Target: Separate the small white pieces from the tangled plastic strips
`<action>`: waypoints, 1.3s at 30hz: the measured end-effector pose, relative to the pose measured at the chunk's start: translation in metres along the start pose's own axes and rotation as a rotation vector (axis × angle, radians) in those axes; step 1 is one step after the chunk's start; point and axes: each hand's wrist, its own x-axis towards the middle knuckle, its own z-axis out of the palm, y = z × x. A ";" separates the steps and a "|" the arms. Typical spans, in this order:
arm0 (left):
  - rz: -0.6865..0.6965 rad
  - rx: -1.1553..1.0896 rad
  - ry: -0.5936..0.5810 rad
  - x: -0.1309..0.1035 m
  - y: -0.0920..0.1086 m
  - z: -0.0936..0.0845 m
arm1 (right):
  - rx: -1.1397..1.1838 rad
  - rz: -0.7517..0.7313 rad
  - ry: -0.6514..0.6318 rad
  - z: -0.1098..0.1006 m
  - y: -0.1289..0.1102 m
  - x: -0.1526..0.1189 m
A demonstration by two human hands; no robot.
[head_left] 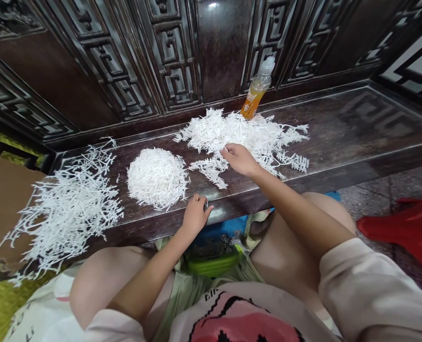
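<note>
Right pile of white strips (pixel 244 130) on the surface (pixel 342 116), right hand (pixel 241 160) at its near edge; long axis left to right.

Bulk of pile lies just beyond the right fingers, spreading both ways; small clump (pixel 211 171) just left of them and nearer. Right fingers bent close together at the strips; from here, cannot tell if clamped on one. Right hand clearly nearer; left hand (pixel 194 216) is apart from pile, at the surface's near edge, fingers curled, maybe a bit of strip by the thumb, grip cannot tell. Round heap (pixel 157 178) just beyond and left of left hand; tangled left pile (pixel 73 206) farther left, well apart from both hands. Orange drink bottle (pixel 256 90) stands behind right pile, far side.
</note>
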 end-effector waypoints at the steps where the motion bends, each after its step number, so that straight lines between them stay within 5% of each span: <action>1: 0.012 0.019 0.002 0.000 0.000 0.001 | 0.004 -0.003 0.000 0.000 0.001 0.001; 8: 0.007 -0.050 -0.015 0.008 -0.006 -0.005 | -0.009 -0.006 0.007 0.005 0.009 0.004; 13: -0.057 0.014 0.216 0.023 -0.026 -0.049 | -0.012 0.010 -0.018 0.008 0.003 0.002; 17: -0.246 0.198 0.439 0.030 -0.046 -0.089 | 0.001 0.005 0.046 0.006 0.001 0.001; 22: -0.409 0.330 0.353 0.026 -0.049 -0.102 | 0.044 0.052 0.142 -0.001 0.002 0.003; 27: -0.396 0.400 0.418 0.022 -0.043 -0.098 | 0.131 0.111 -0.178 0.003 0.003 0.001; 31: -0.263 0.228 0.486 0.021 -0.030 -0.093 | 0.254 0.108 -0.373 0.013 0.002 -0.001; 35: -0.004 -0.188 0.262 0.014 -0.005 -0.078 | 0.385 0.053 -0.585 0.021 -0.002 -0.004; 39: 0.055 -0.448 0.058 0.008 0.012 -0.065 | 0.384 -0.036 -0.759 0.029 -0.007 -0.009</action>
